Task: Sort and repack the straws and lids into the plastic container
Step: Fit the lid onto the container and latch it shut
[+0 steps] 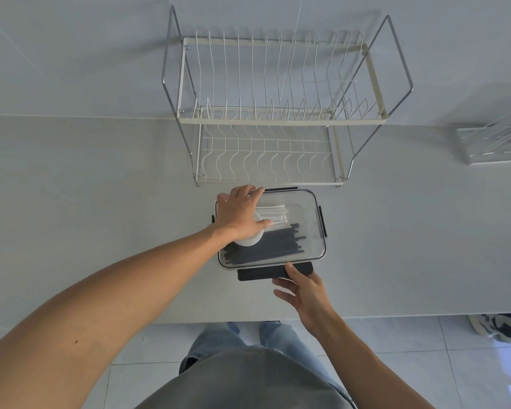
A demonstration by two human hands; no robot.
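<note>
A clear plastic container (306,222) with its transparent lid on stands on the white table, just in front of the dish rack. Through the lid I see a bundle of black straws (273,246) along the near side, pale straws (273,215) behind them, and round white lids (248,241) at the left. My left hand (239,215) lies palm down on the lid's far left corner, fingers spread, fingertips at the far edge. My right hand (304,290) pinches the black front latch (263,273), which is folded outward, thumb on top.
A two-tier white wire dish rack (272,121) stands right behind the container. A smaller metal rack (496,144) sits at the far right. The table's near edge runs just behind my right wrist. A shoe (496,329) lies on the tiled floor at right.
</note>
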